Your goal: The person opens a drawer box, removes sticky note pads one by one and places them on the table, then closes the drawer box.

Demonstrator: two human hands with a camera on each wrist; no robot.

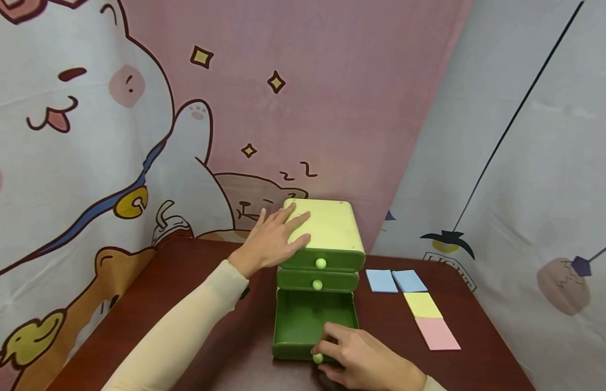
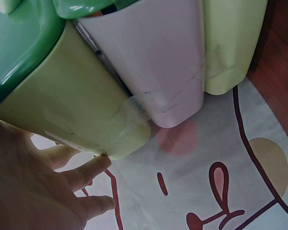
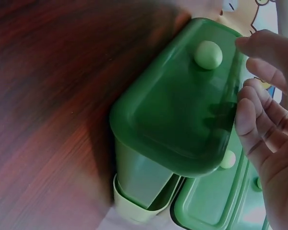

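A three-tier drawer unit (image 1: 327,222) stands on the table, with a pale yellow top and green drawer fronts. My left hand (image 1: 272,239) rests on its top near the left edge, fingers spread. From the side, the left wrist view shows a pink middle shell (image 2: 158,57) joined by clear tape to its neighbours. The bottom drawer (image 1: 310,320) is pulled out, its green inside showing. At its front, my right hand (image 1: 363,358) has loosely bent fingers close by the round light-green knob (image 3: 208,55). In the right wrist view no finger wraps that knob; fingertips are beside the drawer's upper rim.
To the right of the unit lie two blue sticky-note pads (image 1: 382,281), a yellow pad (image 1: 423,304) and a pink pad (image 1: 437,333) on the dark red table (image 1: 395,331). A cartoon-printed cloth (image 1: 342,108) hangs behind.
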